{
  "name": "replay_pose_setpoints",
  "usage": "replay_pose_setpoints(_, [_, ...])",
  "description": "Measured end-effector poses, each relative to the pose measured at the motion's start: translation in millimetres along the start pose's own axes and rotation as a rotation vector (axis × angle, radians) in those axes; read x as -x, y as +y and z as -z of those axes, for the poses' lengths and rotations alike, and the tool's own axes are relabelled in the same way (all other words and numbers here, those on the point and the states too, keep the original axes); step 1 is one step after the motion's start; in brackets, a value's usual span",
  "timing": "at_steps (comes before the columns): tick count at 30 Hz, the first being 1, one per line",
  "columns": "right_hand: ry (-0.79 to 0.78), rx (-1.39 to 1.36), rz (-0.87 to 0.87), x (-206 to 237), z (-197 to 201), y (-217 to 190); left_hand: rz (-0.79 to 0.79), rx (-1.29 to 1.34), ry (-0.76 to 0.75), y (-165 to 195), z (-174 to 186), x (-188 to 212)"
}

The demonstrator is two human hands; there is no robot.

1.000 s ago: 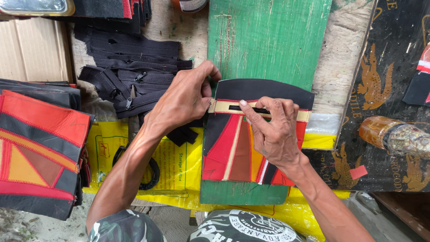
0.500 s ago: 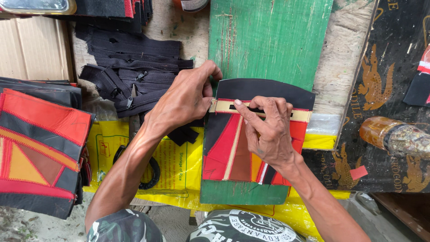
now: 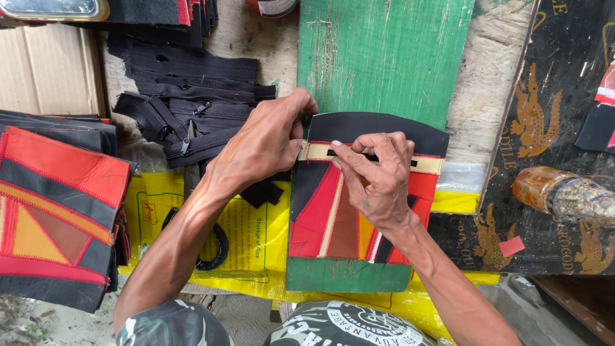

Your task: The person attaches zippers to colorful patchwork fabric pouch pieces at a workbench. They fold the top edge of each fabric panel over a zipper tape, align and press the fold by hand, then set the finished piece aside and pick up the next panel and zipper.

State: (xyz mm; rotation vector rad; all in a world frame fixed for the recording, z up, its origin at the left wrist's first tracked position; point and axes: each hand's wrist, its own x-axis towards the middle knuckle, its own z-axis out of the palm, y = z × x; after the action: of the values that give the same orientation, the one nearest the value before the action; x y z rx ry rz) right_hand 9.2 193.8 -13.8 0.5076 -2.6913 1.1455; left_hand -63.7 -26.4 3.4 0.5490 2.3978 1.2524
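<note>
The patchwork pouch panel (image 3: 349, 211), red, black, brown and orange, is lying flat on the green board (image 3: 384, 57) right in front of the person, its bottom edge close to their knees. The right hand (image 3: 378, 182) is resting on the panel's upper middle, fingers bent and pinching down on the black zipper strip (image 3: 410, 161) running along the cream band near the top. The left hand (image 3: 266, 144) is gripping the panel's top left corner, thumb tucked over the edge, pinning that end of the strip. To do this bit well, I'd say keep the strip dead centre on the band and press along it evenly so nothing's puckering. Off to the left, a stack of finished panels (image 3: 54, 211) is sitting at the bench edge, and a scissors handle (image 3: 214, 247) is poking out over the yellow sack (image 3: 256, 243). Further back, a pile of black zippers (image 3: 186, 96) is waiting.
</note>
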Motion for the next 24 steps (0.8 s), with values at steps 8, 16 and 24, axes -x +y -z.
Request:
replay_pose_setpoints(8, [-0.016,0.049,0.033,1,-1,4,-0.107,-0.085,0.04,-3,-4,2])
replay_pose_setpoints(16, [-0.045,0.085,0.047,2,-1,5,0.0,-0.015,0.085,18,2,20])
replay_pose_setpoints(24, [-0.066,0.086,0.041,2,2,5,0.339,0.042,0.188,30,-23,19])
